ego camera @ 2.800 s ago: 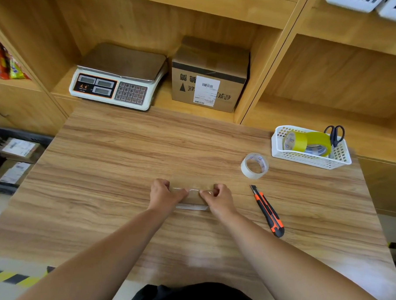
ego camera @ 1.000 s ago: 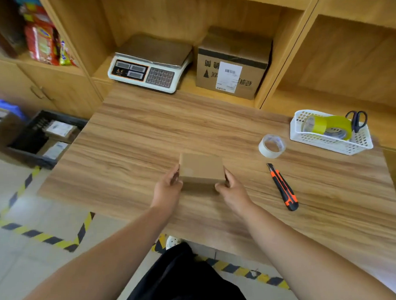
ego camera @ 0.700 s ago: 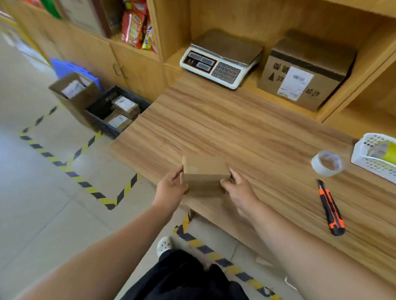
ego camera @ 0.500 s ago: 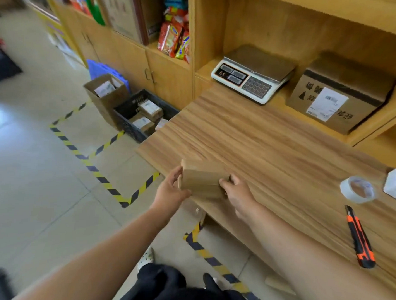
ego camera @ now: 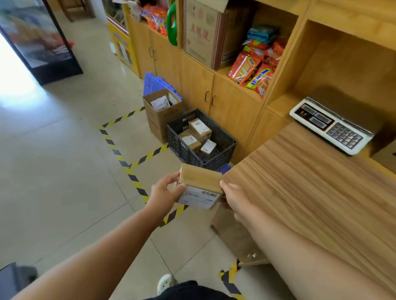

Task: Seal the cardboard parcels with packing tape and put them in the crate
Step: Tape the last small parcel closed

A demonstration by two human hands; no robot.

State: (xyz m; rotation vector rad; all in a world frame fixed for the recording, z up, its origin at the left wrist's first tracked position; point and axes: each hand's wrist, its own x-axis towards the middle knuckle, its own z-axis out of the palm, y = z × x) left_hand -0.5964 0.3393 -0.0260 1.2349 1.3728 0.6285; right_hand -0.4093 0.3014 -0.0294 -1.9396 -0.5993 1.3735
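gripping the parcel (ego camera: 199, 180) between left hand (ego camera: 166, 192) and right hand (ego camera: 234, 194) — fingers (ego camera: 171, 177) clamped on its ends, white label (ego camera: 199, 197) unreadable.

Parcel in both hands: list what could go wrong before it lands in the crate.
1. The left hand and right hand grip the parcel only by its ends, over the floor and short of the crate; a slip would likely drop it there.
2. An open cardboard box stands right beside the crate; a loose toss might land in it.
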